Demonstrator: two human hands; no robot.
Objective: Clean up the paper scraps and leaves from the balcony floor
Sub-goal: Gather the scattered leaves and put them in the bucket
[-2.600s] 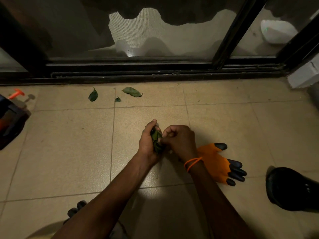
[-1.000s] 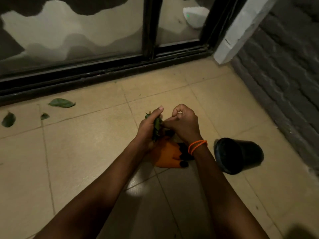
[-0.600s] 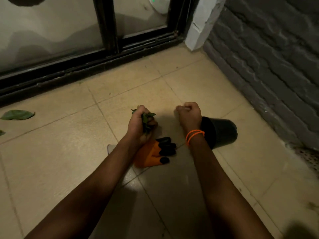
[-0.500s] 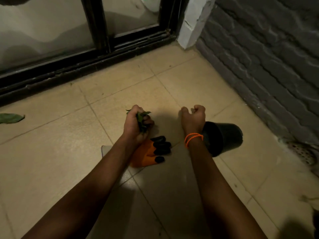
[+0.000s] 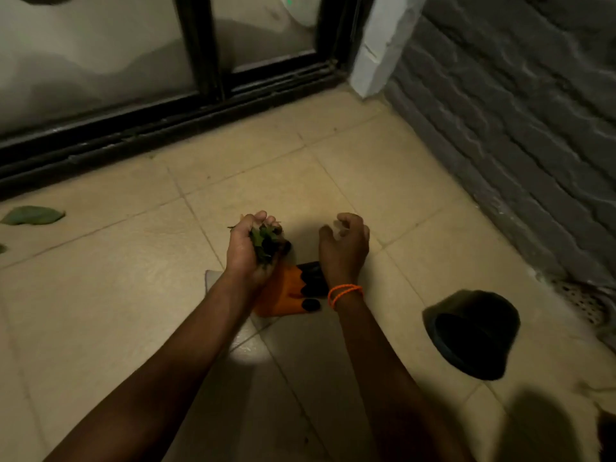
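My left hand (image 5: 246,251) is closed around a crumpled bunch of green leaves (image 5: 265,241), held just above the tiled floor (image 5: 110,295). My right hand (image 5: 345,248), with an orange band on the wrist, hovers a short way to the right, fingers loosely curled and apart, holding nothing. A single green leaf (image 5: 31,215) lies on the floor at the far left, near the door track. A small scrap of leaf shows at the left edge (image 5: 1,249).
An orange glove with black fingertips (image 5: 286,291) lies on the floor under my hands. A black pot (image 5: 473,331) lies on its side at the right. A sliding glass door (image 5: 100,61) runs along the back, a grey brick wall (image 5: 516,128) on the right, with a floor drain (image 5: 580,298) at its base.
My hands have separated: the right one let go of the leaf bunch and loosened from a fist. The view swung right, so the pot now lies lower right.
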